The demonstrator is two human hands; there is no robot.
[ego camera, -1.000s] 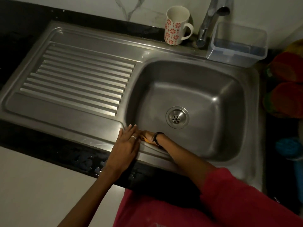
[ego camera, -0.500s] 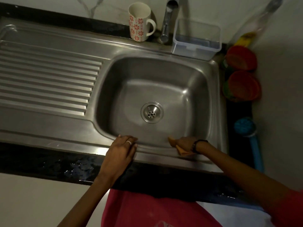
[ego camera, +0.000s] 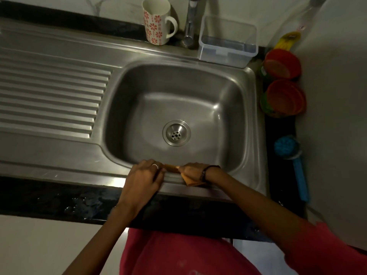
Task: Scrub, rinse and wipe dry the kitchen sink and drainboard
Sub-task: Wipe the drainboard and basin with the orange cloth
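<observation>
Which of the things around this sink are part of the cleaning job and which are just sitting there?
In the job:
sink basin
drainboard
orange cloth, held by the right hand
left hand, resting on the front rim

Just lying about:
flowered mug
clear plastic tub
orange bowls
blue brush

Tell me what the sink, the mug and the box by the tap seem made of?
Sink: probably stainless steel, brushed grey with soft glints.
Mug: likely glazed ceramic, glossy white with red flowers.
Box: clear plastic, apparently; you see through its walls.
</observation>
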